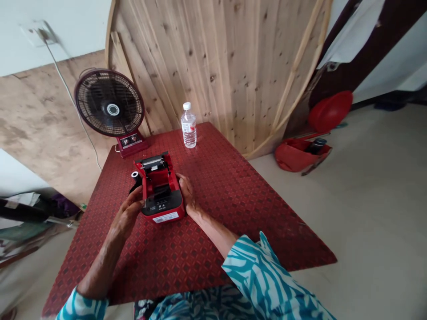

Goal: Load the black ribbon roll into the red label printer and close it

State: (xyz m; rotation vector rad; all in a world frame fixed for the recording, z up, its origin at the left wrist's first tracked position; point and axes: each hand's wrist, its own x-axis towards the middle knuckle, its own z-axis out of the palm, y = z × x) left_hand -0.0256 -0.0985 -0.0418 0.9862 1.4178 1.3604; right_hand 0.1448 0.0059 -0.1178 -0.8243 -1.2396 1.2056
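A red and black label printer sits on the table with its lid raised at the back. Its inner bay lies exposed, and a white sticker is on the side facing me. My left hand grips the printer's left side, fingers bent against the casing. On the opposite side, my right hand presses along the casing, its fingers partly hidden behind it. Just beyond my left hand stands a small black roll with a white end, its lower part hidden by that hand.
The red patterned table carries a clear water bottle and a dark red fan at the back. Behind stands a large wooden board. On the floor at right lies a red bag near a red basin.
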